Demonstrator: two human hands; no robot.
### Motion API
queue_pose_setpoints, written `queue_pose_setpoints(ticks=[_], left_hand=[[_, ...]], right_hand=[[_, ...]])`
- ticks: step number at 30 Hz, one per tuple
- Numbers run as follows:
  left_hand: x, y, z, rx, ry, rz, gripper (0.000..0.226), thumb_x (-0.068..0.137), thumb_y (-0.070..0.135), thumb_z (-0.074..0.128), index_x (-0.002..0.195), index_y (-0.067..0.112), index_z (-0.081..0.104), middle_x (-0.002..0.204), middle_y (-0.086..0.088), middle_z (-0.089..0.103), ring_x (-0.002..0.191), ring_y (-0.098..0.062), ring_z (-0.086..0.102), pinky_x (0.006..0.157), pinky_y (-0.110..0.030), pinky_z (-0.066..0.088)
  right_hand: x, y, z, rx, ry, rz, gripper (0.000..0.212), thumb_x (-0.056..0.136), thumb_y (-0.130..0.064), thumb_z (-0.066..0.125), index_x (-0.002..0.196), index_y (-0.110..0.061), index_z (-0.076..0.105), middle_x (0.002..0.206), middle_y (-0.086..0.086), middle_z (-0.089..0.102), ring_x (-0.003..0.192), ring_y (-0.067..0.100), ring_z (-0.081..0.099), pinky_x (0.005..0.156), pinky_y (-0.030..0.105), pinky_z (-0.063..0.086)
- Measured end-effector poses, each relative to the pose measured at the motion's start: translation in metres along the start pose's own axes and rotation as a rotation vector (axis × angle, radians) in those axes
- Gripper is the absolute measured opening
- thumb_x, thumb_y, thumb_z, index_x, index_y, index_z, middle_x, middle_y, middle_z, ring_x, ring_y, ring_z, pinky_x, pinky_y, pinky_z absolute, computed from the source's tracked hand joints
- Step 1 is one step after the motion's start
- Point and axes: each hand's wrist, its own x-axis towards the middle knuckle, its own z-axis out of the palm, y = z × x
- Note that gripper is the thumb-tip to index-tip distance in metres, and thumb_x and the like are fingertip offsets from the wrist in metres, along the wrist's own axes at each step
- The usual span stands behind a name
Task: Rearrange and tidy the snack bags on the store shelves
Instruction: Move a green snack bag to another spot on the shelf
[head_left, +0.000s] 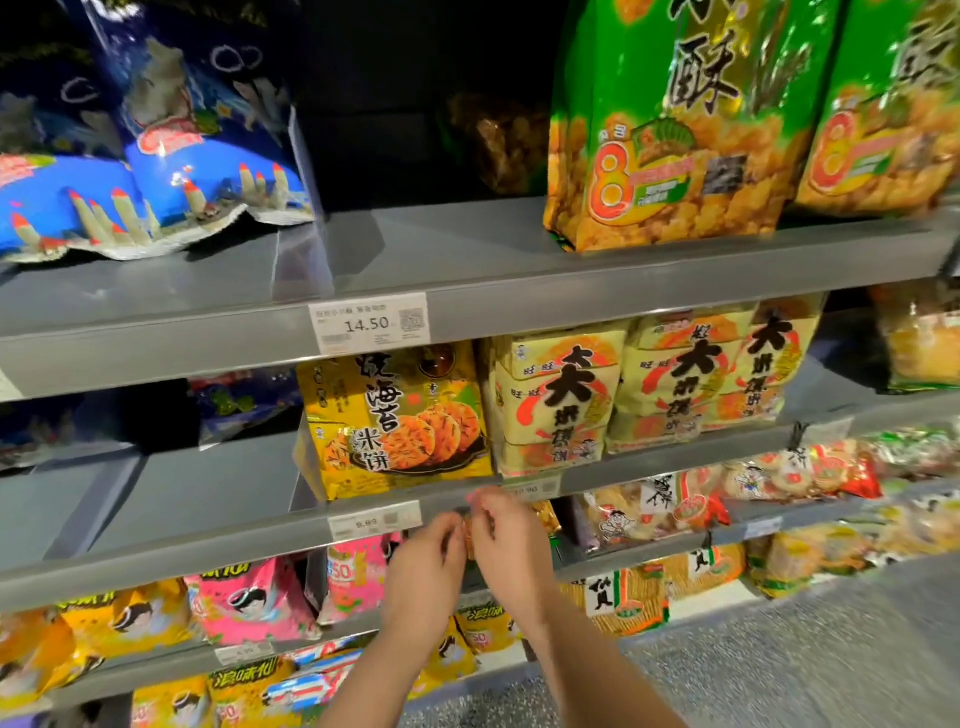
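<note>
My left hand (427, 564) and my right hand (508, 540) meet just under the edge of the middle shelf (260, 540). Their fingers are curled and pinch a small orange snack bag (469, 538) between them, which the hands mostly hide. Directly above stands a yellow seaweed rice-cracker bag (397, 421) on the middle shelf. Pale yellow rice-cracker packs (561, 400) stand to its right. Pink snack bags (249, 597) sit on the shelf left of my hands.
Green bags (670, 130) fill the top shelf at the right and blue bags (150, 156) lean at the left, with a bare gap between them. The middle shelf's left part is bare. Red-and-white cracker bags (675, 504) lie right of my hands. Speckled floor (831, 649) lies lower right.
</note>
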Motion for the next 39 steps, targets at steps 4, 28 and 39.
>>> queue_pose_setpoints(ticks=[4, 28, 39], left_hand=[[-0.013, -0.001, 0.035, -0.018, -0.141, -0.014, 0.017, 0.095, 0.015, 0.047, 0.098, 0.011, 0.064, 0.066, 0.003, 0.059, 0.055, -0.009, 0.046, 0.050, -0.023, 0.029], [0.077, -0.130, 0.240, -0.380, 0.108, -0.597, 0.068, 0.070, 0.047, 0.075, 0.120, 0.009, 0.047, 0.117, -0.011, 0.062, 0.110, -0.030, 0.057, 0.090, -0.035, 0.045], [0.026, -0.084, 0.192, -0.406, 0.041, -0.554, 0.046, 0.069, 0.053, 0.073, 0.100, 0.020, 0.068, 0.094, -0.006, 0.070, 0.105, -0.027, 0.056, 0.094, -0.045, 0.046]], right_hand=[[-0.017, 0.033, -0.010, -0.042, -0.077, 0.066, 0.025, 0.096, -0.018, 0.044, 0.110, -0.017, 0.065, 0.104, -0.003, 0.068, 0.092, 0.012, 0.062, 0.064, 0.014, 0.036], [0.075, 0.296, 0.105, 0.197, -0.230, 0.583, 0.099, 0.045, -0.078, 0.063, 0.121, -0.016, 0.055, 0.116, 0.004, 0.062, 0.108, 0.025, 0.060, 0.095, 0.041, 0.048], [0.007, 0.216, 0.044, 0.397, -0.075, 0.638, 0.032, 0.078, -0.032, 0.073, 0.096, -0.023, 0.048, 0.103, 0.001, 0.059, 0.093, 0.020, 0.058, 0.074, 0.027, 0.043]])
